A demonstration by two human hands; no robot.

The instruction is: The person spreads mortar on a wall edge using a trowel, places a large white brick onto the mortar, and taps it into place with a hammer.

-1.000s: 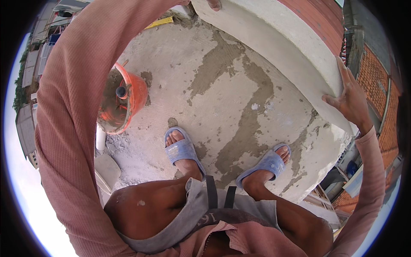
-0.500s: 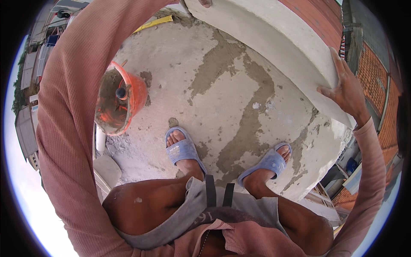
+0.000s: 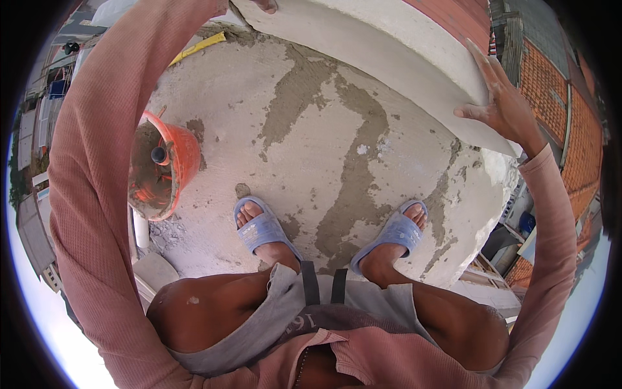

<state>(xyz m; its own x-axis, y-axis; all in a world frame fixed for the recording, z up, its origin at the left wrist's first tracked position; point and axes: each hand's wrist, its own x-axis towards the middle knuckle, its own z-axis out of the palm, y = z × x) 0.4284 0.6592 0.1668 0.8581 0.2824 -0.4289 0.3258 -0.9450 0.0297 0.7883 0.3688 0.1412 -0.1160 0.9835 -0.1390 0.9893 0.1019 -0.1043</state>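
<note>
A long white slab-like piece [image 3: 382,52], curved in the fisheye view, crosses the upper right above the mortar-marked concrete surface [image 3: 304,175]. My right hand [image 3: 495,104] touches its right part, with fingers stretched along the upper face and thumb apart on the side. At the top edge, only some fingers of my left hand [image 3: 265,6] show against the piece; the rest is out of frame. An orange bucket [image 3: 184,162] of grey mortar, with a dark round-ended handle [image 3: 159,155] in it, stands left beside my pink-sleeved left arm.
A yellow strip [image 3: 197,48] lies at upper left and a white pipe [image 3: 140,230] below the bucket. My feet in blue slides [image 3: 262,230] are planted apart. Beyond the broken right edge [image 3: 495,207] are tiled roofs [image 3: 576,142] at a lower level.
The view has shifted, so the bucket and surface appear further left. My right hand has moved up and left along the white piece, its fingers now straighter.
</note>
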